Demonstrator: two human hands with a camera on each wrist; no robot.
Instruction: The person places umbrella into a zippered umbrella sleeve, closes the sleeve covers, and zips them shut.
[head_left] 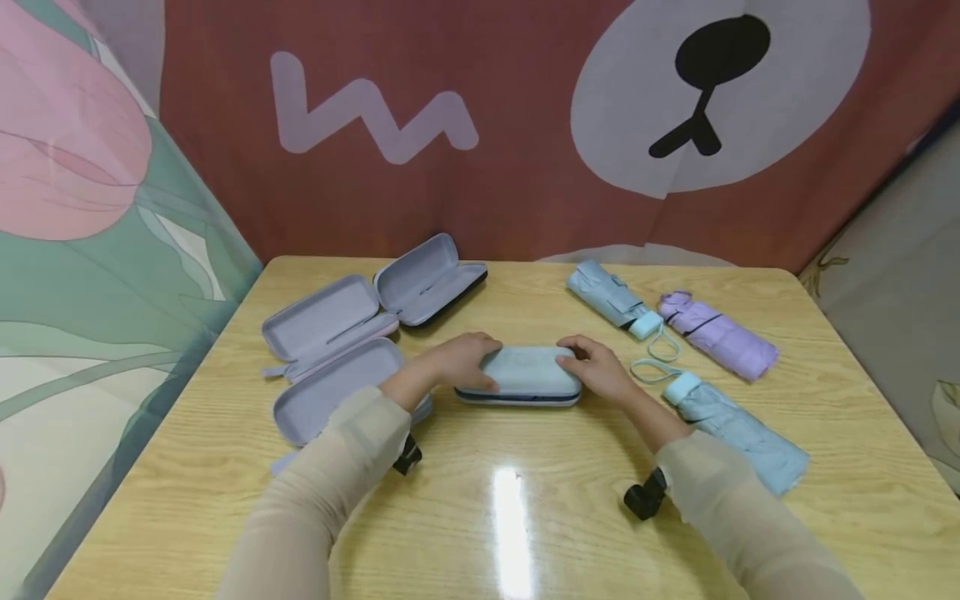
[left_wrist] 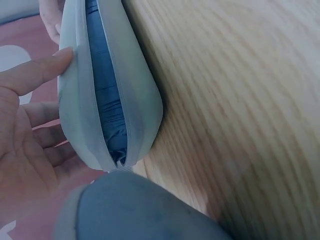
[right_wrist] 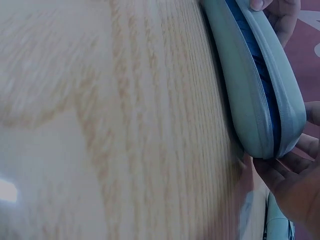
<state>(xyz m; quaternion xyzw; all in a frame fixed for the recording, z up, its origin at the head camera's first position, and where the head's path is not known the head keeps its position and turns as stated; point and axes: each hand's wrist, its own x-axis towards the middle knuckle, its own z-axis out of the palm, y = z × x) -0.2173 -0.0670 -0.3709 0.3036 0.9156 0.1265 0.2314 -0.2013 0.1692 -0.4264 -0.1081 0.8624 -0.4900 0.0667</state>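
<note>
A pale blue zip case (head_left: pixel 531 371) lies on the table in the middle of the head view, its lid lowered and a gap along the front. Dark blue folded fabric (left_wrist: pixel 106 85) shows through that gap in both wrist views. My left hand (head_left: pixel 467 362) holds the case's left end, thumb on the lid's front and fingers behind. At the other end, my right hand (head_left: pixel 598 369) grips the lid and corner; in the right wrist view its fingertips (right_wrist: pixel 267 170) touch the rounded end. The fabric's full shape is hidden inside.
On the left lie three opened zip cases: one with a dark outside (head_left: pixel 427 287), a lilac one (head_left: pixel 322 317) and a nearer one (head_left: pixel 337 392) partly behind my left arm. Two light blue folded umbrellas (head_left: pixel 606 293) and a purple one (head_left: pixel 716 333) lie on the right.
</note>
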